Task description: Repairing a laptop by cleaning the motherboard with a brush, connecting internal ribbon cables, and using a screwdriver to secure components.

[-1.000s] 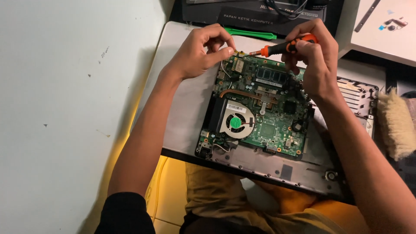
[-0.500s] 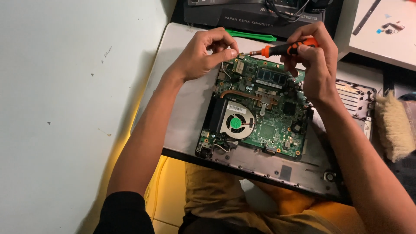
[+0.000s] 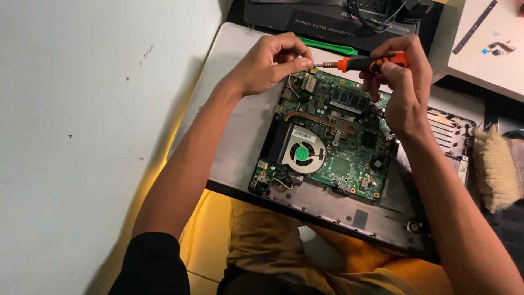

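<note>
Gripping the orange-and-black screwdriver (image 3: 367, 63) by its handle, your right hand (image 3: 401, 87) is closed around it and holds it nearly level above the far edge of the green motherboard (image 3: 338, 139); your left hand (image 3: 270, 64) is curled, thumb and forefinger pinched at the metal tip, though whether a screw sits between those fingertips is too small to tell; the board lies in the opened laptop base (image 3: 243, 136), which rests across your lap, with the round cooling fan (image 3: 303, 154) at its near left, a copper heat pipe (image 3: 316, 117) running across the middle and a memory module (image 3: 350, 100) just under the shaft. By the look of it you are at the tip of the tool, seating or freeing something small there, with the driver not yet on the board; the next move likely calls for a steady pinch and a slow tilt of the tip down toward a screw hole, keeping it clear of the thin wires near the board's far left corner; a green pry tool (image 3: 327, 46) lies just beyond your left hand, and a pale brush (image 3: 494, 169) sits at the right edge.
</note>
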